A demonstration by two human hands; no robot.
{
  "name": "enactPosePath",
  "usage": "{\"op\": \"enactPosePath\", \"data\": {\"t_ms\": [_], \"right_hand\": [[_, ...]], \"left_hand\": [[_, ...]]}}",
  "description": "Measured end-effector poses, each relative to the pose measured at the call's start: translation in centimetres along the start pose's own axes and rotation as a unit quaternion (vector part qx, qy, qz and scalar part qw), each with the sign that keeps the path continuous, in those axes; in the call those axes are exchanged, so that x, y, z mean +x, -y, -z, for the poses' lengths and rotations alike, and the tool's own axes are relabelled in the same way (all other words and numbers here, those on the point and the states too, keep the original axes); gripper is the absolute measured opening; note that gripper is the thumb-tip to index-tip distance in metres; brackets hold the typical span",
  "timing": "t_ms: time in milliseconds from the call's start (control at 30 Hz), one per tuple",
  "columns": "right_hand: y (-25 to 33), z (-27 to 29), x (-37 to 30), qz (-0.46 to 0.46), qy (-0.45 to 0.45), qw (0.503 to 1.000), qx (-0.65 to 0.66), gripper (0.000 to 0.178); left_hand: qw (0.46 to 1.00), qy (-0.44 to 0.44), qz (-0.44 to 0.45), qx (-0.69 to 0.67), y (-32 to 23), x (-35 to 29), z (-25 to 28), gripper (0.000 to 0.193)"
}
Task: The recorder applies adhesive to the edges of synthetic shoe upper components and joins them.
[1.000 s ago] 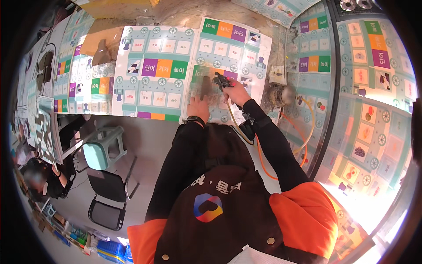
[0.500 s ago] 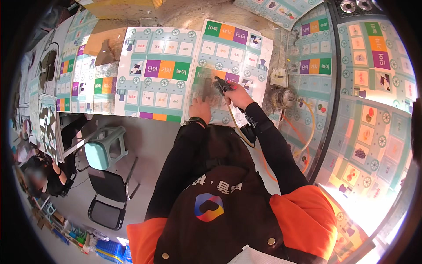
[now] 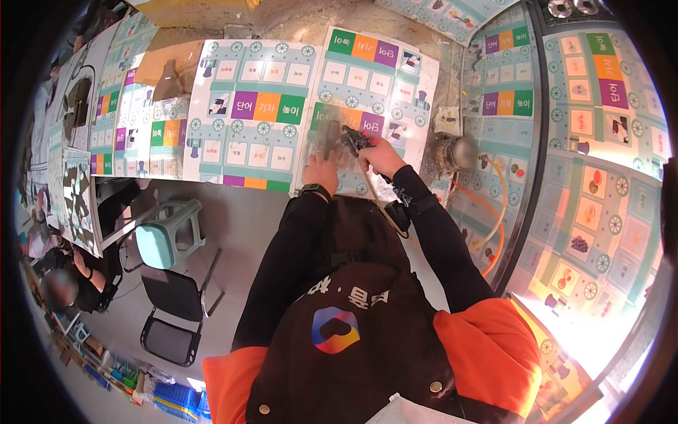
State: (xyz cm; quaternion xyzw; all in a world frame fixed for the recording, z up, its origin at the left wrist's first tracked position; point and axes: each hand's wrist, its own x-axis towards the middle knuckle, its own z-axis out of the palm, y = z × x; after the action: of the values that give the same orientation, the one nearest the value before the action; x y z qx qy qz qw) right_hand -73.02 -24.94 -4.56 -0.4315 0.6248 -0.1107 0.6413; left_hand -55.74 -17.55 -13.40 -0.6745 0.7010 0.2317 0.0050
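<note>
My right hand [image 3: 383, 157] is closed round a black pistol-shaped tool with a red part [image 3: 359, 140]. A thin yellowish hose runs down from its grip past my wrist. The tool's nose points up and left over a printed sheet [image 3: 364, 99] with white cards, wheels and coloured title blocks. Flat on the lower part of that sheet lies my left hand [image 3: 320, 172], its fingers stretched forward and holding nothing. Between its fingertips and the tool, a dark, blurry patch [image 3: 329, 134] covers part of the title block; I cannot make out what it is.
Another printed sheet [image 3: 247, 92] adjoins on the left. Right of my hand stands a round metal fixture [image 3: 452, 152], with an orange hose [image 3: 503, 237] looping nearby. More printed sheets lie under a transparent cover at right. A stool [image 3: 166, 240], a chair [image 3: 169, 304] and a person [image 3: 78, 279] are at left.
The tool's nose has shifted very slightly left and down, and my left fingertips reach a little farther forward. The orange hose at right has swung outward. The person at left has moved an arm.
</note>
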Motion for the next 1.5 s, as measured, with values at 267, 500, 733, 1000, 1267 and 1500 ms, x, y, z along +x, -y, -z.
{"op": "enactPosePath", "data": {"t_ms": [267,500,733,1000,1267,1500], "right_hand": [[-1.4,0.2,0.2,-0.003,0.013,1.000,0.003,0.021],[-2.1,1.3,-0.5,0.074,-0.064,0.995,0.019,0.034],[-10.6,5.1,-4.1,0.169,-0.239,0.896,-0.334,0.051],[-17.0,5.8,-6.6,0.076,-0.302,0.861,-0.401,0.062],[-19.4,5.2,-6.4,0.026,-0.324,0.868,-0.376,0.059],[-20.5,5.2,-6.2,0.068,-0.346,0.846,-0.400,0.048]], "left_hand": [[1.000,0.000,0.000,0.008,0.0,0.1,0.2,0.054],[0.998,-0.045,-0.008,-0.041,0.6,1.5,0.2,0.035],[0.964,-0.090,0.127,-0.216,1.6,3.1,-1.6,0.030],[0.958,-0.090,0.149,-0.227,2.0,5.3,-2.5,0.035],[0.946,-0.031,0.219,-0.237,2.6,6.2,-2.7,0.039],[0.952,-0.047,0.236,-0.191,1.1,6.0,-2.2,0.037]]}}
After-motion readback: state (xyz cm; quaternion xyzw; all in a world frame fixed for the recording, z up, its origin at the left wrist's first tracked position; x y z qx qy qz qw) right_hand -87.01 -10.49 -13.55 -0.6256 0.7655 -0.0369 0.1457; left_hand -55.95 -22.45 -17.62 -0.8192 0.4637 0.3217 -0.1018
